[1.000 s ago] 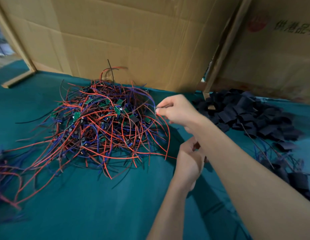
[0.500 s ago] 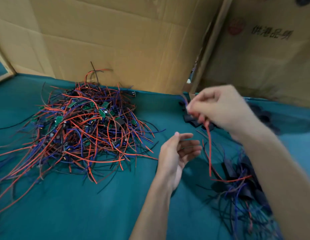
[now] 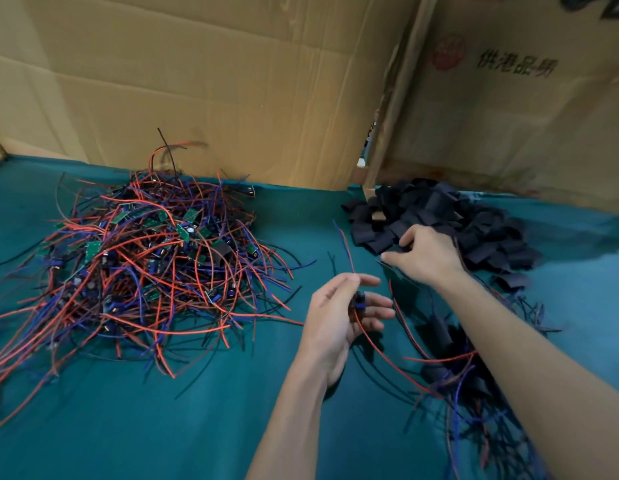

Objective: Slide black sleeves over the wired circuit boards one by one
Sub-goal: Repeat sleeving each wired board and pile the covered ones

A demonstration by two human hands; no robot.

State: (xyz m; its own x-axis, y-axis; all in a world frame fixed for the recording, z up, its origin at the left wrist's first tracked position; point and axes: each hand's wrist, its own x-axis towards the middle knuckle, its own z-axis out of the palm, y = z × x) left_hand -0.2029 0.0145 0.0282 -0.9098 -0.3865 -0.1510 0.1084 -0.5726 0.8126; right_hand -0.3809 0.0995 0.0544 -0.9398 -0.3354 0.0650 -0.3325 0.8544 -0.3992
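Note:
A tangled heap of small green circuit boards with red and blue wires (image 3: 145, 268) lies on the left of the green table. My left hand (image 3: 339, 317) holds one wired board (image 3: 358, 301) between thumb and fingers, its red and blue wires trailing up and down to the right. My right hand (image 3: 425, 254) reaches to the near edge of the pile of black sleeves (image 3: 450, 223), fingers spread and touching the sleeves. Whether it holds one I cannot tell.
Sleeved boards with trailing wires (image 3: 457, 372) lie under my right forearm at the lower right. Cardboard box walls (image 3: 231, 84) stand along the back of the green cloth (image 3: 197, 427). A gap between the two boxes shows behind the sleeve pile.
My right hand passed the wired board to my left hand, then moved down to the sleeve pile. My left hand closed round the board.

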